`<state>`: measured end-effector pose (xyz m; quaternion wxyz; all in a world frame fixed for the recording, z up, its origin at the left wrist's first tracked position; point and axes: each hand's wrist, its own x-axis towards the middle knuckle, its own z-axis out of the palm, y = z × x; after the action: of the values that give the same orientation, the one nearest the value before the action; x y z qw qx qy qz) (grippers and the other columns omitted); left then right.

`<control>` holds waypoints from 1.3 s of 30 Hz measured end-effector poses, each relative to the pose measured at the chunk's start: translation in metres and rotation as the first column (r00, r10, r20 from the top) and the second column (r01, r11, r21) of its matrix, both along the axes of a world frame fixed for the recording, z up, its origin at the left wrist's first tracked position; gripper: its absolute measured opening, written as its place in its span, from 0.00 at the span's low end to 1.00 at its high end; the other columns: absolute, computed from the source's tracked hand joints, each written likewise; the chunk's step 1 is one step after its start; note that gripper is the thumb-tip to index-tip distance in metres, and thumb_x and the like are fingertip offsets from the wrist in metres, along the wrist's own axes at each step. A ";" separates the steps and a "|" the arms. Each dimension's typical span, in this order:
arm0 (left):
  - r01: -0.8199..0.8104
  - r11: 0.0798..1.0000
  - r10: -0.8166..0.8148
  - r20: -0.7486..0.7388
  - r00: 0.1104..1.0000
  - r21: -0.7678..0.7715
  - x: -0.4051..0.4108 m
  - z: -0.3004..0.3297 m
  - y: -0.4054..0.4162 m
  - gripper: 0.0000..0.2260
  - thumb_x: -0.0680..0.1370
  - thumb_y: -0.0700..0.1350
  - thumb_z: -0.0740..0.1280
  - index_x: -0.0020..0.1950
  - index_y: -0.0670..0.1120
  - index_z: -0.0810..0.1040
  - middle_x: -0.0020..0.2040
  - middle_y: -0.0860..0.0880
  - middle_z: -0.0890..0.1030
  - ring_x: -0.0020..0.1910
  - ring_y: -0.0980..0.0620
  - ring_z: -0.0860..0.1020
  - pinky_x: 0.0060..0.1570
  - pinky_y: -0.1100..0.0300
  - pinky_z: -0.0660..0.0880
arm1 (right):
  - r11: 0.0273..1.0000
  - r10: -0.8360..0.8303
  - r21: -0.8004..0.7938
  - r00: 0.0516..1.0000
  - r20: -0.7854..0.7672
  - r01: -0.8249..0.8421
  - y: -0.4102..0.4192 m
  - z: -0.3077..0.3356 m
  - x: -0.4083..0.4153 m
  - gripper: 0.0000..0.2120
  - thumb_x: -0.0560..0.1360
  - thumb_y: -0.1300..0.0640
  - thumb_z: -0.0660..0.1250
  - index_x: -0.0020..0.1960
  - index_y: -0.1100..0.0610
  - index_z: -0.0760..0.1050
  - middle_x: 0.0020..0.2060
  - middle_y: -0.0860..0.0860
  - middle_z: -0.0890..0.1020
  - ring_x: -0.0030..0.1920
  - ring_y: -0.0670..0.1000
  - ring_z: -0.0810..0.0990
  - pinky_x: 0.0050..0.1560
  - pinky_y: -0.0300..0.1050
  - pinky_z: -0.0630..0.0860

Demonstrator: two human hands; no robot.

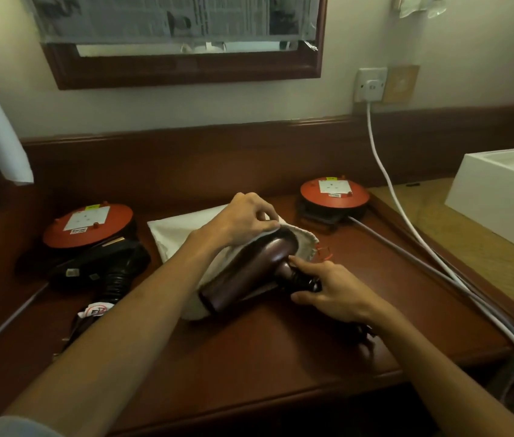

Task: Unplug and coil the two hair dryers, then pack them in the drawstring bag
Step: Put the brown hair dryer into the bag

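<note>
A dark brown hair dryer (249, 272) lies at the middle of the wooden desk, its nose inside the mouth of a white drawstring bag (180, 231). My right hand (328, 291) grips its black handle end. My left hand (246, 219) pinches the bag's upper rim and holds the mouth apart. The bag's red drawstring (326, 252) hangs out to the right. A second, black hair dryer (104, 266) rests on the desk at the left, its ribbed cord end pointing toward me.
Two red round cable reels stand on the desk, one at the left (88, 225), one at the back right (334, 192). A white cable (384, 165) runs from the wall socket (370, 85) down the desk's right edge. A white box (501, 197) sits at the right.
</note>
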<state>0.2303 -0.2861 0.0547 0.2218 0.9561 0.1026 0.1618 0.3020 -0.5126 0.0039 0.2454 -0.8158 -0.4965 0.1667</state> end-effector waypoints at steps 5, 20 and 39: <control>0.040 0.996 -0.044 0.040 0.998 0.077 -0.006 -0.004 -0.008 0.05 0.80 0.50 0.72 0.50 0.51 0.86 0.41 0.58 0.79 0.40 0.57 0.78 0.41 0.60 0.76 | 0.986 -0.162 -0.054 0.986 -0.029 0.160 0.020 0.003 0.001 0.28 0.78 0.48 0.70 0.76 0.49 0.66 0.67 0.54 0.76 0.63 0.54 0.77 0.64 0.50 0.76; 0.155 0.977 -0.176 0.148 0.973 0.145 0.000 0.020 -0.040 0.05 0.80 0.48 0.71 0.51 0.49 0.85 0.38 0.55 0.79 0.33 0.61 0.76 0.36 0.62 0.72 | 0.916 -0.255 0.281 0.956 -0.144 0.286 0.082 -0.010 0.004 0.07 0.71 0.52 0.70 0.48 0.54 0.81 0.42 0.50 0.85 0.42 0.52 0.83 0.44 0.53 0.83; 0.136 0.964 -0.182 0.193 0.964 0.228 -0.010 0.042 -0.032 0.06 0.82 0.45 0.70 0.55 0.46 0.85 0.44 0.55 0.80 0.41 0.58 0.78 0.40 0.63 0.75 | 0.987 -0.143 0.082 0.988 0.067 0.137 0.031 -0.007 0.009 0.24 0.80 0.56 0.69 0.74 0.54 0.70 0.69 0.56 0.75 0.65 0.55 0.77 0.59 0.44 0.75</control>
<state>0.2198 -0.3184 0.0972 0.1402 0.9567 -0.0172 0.2546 0.3105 -0.4815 -0.0027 0.2695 -0.8441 -0.4526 0.1002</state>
